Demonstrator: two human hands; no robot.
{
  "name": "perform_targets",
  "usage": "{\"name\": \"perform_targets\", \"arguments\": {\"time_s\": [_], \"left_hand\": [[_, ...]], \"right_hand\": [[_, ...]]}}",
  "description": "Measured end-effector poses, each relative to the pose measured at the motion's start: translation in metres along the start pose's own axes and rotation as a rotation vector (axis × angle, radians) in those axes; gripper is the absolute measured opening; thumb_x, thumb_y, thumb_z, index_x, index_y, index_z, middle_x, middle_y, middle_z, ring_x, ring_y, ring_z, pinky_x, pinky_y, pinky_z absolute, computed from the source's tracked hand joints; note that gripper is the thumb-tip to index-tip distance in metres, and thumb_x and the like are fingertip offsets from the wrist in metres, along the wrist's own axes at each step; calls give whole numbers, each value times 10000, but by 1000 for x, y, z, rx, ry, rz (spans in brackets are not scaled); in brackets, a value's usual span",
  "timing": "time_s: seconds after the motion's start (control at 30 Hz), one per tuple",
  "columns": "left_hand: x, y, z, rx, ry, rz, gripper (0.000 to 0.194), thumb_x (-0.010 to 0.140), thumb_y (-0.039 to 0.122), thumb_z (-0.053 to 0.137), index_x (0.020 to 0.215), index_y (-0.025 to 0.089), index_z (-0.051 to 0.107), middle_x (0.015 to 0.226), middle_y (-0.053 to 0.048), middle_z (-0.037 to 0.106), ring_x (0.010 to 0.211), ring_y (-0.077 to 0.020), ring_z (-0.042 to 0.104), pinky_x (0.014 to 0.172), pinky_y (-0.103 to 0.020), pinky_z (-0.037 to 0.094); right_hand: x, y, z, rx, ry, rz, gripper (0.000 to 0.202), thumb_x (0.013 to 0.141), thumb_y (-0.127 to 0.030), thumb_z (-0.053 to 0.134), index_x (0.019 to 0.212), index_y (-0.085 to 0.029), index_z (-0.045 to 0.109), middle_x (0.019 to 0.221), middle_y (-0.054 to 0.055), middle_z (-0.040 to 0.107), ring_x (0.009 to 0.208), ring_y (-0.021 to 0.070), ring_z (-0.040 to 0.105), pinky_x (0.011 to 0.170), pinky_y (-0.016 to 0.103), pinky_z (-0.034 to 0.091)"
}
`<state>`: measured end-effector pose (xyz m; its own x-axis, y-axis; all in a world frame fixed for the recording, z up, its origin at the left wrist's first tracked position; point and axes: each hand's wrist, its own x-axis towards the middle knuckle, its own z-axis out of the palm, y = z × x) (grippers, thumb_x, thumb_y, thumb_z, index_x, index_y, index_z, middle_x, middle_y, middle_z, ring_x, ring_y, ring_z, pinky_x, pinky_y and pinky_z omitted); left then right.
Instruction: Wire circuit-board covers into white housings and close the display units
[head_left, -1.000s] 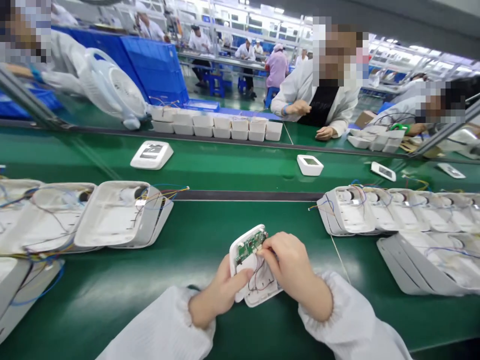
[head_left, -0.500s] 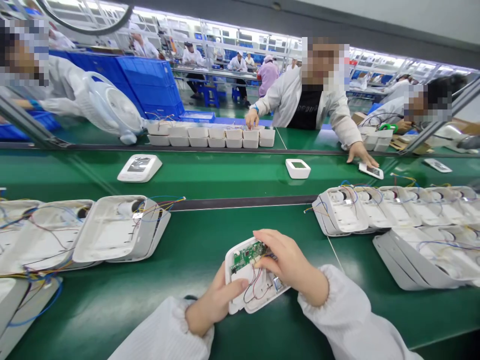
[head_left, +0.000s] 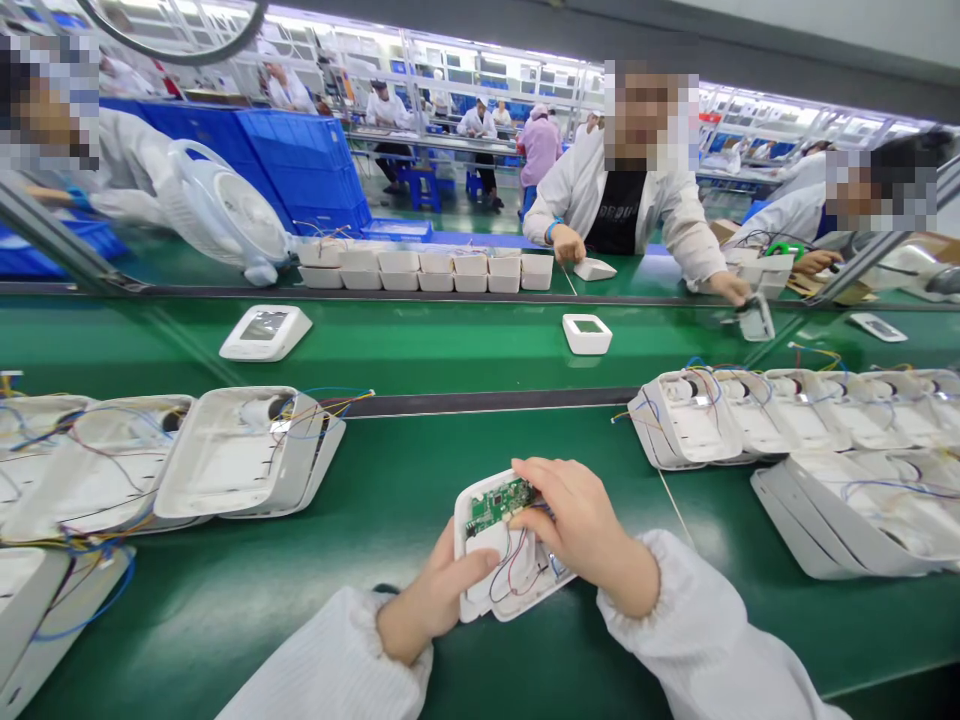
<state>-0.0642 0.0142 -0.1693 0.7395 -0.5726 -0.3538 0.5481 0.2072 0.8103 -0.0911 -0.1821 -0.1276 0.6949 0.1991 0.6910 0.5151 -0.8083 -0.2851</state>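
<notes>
A white plastic device housing [head_left: 499, 595] is tilted above the green bench, its inner side facing me. Inside it sit a green circuit board [head_left: 496, 505] and thin red and black wires [head_left: 511, 570]. My left hand [head_left: 442, 585] grips the housing's left side, thumb laid over the inner face. My right hand [head_left: 577, 525] is closed over the upper right part, fingers across the top edge and thumb by the small white connectors at the board's lower edge. Whatever lies between its thumb and fingertips is hidden.
White open shells [head_left: 225, 460] with loose wires stand left; more shells [head_left: 690, 425] line the right. On the green belt lie white devices with screens [head_left: 266, 333] [head_left: 587, 334]. Across it, a co-worker [head_left: 630, 200] handles a white unit [head_left: 756, 318]. A fan [head_left: 232, 210] stands back left.
My hands and the housing stay nearly in place. Across the belt, the co-worker has lifted a white unit and moved the other hand beside another one. The belt's devices have shifted slightly left.
</notes>
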Motion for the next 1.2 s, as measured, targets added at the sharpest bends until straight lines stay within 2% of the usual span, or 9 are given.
{"name": "perform_targets", "arguments": {"time_s": [0.37, 0.53, 0.63, 0.7, 0.77, 0.9, 1.0, 1.1, 1.2], "left_hand": [[0, 11, 7, 28, -147, 59, 663, 646, 351, 835, 1212, 148, 558, 1059, -119, 671, 913, -261, 646, 785, -330, 515], [6, 35, 5, 291, -360, 445, 765, 696, 657, 713, 1234, 120, 628, 1095, -158, 667, 965, -283, 636, 831, -354, 508], [12, 44, -1, 471, -147, 743, 720, 839, 728, 460, 1218, 147, 651, 1254, -156, 604, 1195, -308, 540, 1050, -438, 395], [14, 43, -3, 617, -25, 811, 631, 928, 655, 361, 1195, 167, 659, 1308, -138, 571, 1252, -290, 498, 1093, -460, 347], [15, 39, -1, 817, -17, 788, 663, 868, 690, 466, 1265, 178, 604, 1349, -140, 534, 1265, -302, 474, 1096, -484, 336], [13, 27, 8, 1118, -77, 601, 1160, 570, 702, 766, 1489, 182, 287, 1408, -172, 436, 1274, -342, 422, 1089, -538, 326], [11, 25, 13, 1122, -33, 595, 1068, 654, 445, 787, 1506, 196, 193, 1423, -163, 389, 1299, -318, 391, 1089, -509, 343], [11, 25, 13, 1027, -68, 768, 976, 673, 246, 702, 1494, 200, 175, 1450, -163, 326, 1319, -321, 365, 1098, -502, 332], [11, 20, 12, 734, -204, 870, 836, 767, 277, 625, 1466, 177, 177, 1423, -180, 333, 1307, -328, 378, 1081, -496, 347]], "right_hand": [[-3, 4, 0, 158, -22, 119, 438, 883, -455, 640, 1200, -161, 569, 1027, 82, 672, 854, 172, 643, 767, 317, 504], [1, 0, -9, 359, -52, 295, 311, 818, -317, 726, 1066, -194, 585, 900, 21, 664, 755, 137, 628, 679, 255, 497], [2, -1, -11, 419, 106, 129, 168, 820, -127, 676, 902, -181, 540, 853, 20, 629, 791, 138, 602, 706, 273, 477], [2, -2, -8, 322, 136, -57, 175, 819, -15, 597, 862, -170, 529, 861, 21, 631, 831, 146, 587, 736, 302, 444], [1, -5, -4, 155, 35, -202, 157, 842, -1, 559, 831, -156, 532, 869, 19, 643, 855, 157, 572, 748, 327, 398], [-1, -11, 2, 102, -197, -314, 113, 934, -99, 487, 849, -142, 549, 906, 36, 648, 923, 180, 559, 807, 369, 382], [1, 1, 0, 90, -113, -204, 210, 888, -113, 552, 1083, -182, 588, 1153, 66, 612, 1123, 226, 519, 947, 423, 377], [2, 24, -4, 205, -81, 60, 551, 827, -266, 689, 1325, -187, 466, 1368, 131, 465, 1254, 258, 453, 1017, 422, 390], [-1, 38, -6, 302, -312, 234, 279, 880, -269, 636, 1133, -187, 551, 1101, 64, 607, 983, 172, 581, 837, 314, 461]]}}
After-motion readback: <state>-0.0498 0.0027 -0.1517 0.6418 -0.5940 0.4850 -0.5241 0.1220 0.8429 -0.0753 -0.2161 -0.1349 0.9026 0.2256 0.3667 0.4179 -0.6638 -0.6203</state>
